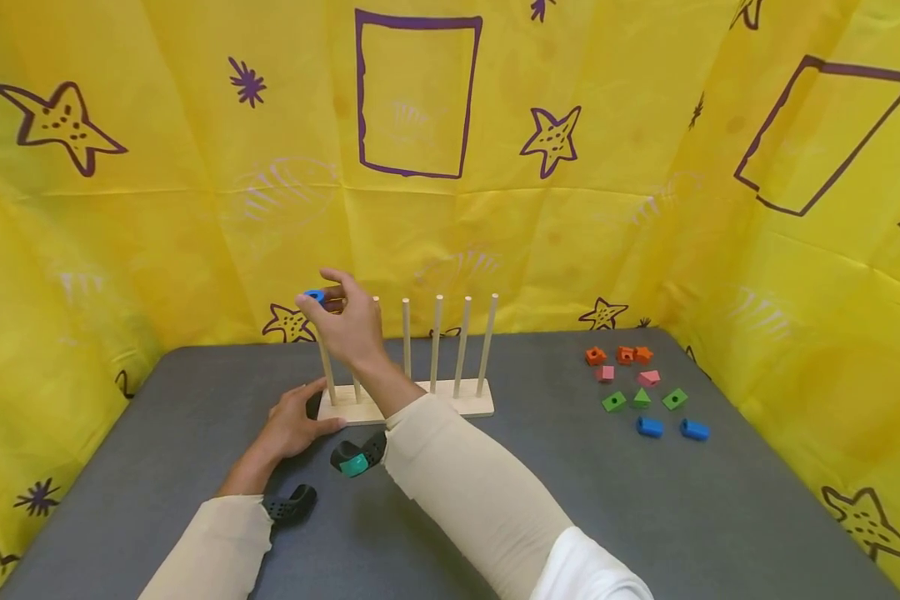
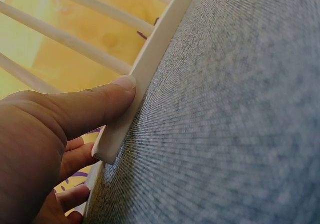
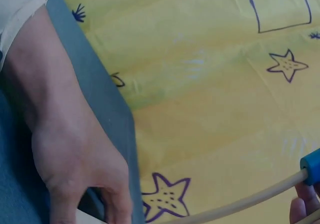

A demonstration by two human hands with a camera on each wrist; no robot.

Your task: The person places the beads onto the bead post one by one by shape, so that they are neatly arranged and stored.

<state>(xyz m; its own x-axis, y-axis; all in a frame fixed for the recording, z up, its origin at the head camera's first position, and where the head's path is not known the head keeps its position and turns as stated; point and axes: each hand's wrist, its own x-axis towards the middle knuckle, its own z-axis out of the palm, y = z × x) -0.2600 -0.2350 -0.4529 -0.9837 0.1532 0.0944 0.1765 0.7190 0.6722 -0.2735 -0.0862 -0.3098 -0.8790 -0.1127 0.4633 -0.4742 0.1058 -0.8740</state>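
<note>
My right hand (image 1: 351, 327) pinches a blue bead (image 1: 314, 296) at the top of the leftmost peg (image 1: 326, 367). In the right wrist view the peg's tip meets the hole of the blue bead (image 3: 311, 167), with fingertips (image 3: 298, 211) just below it. At the left end of the wooden peg stand (image 1: 482, 406), my left hand (image 1: 291, 423) grips the base. Its thumb (image 2: 117, 97) lies on the base's long front edge in the left wrist view, and the other fingers reach around the end. My right hand and forearm hide part of the stand.
On the table's right side lie several orange beads (image 1: 596, 357), pink beads (image 1: 648, 378), green beads (image 1: 613, 402) and two blue cylinder beads (image 1: 649, 427). The grey table (image 1: 540, 492) meets yellow patterned cloth (image 1: 450, 225) at the back and sides. Several bare pegs (image 1: 436, 346) stand upright.
</note>
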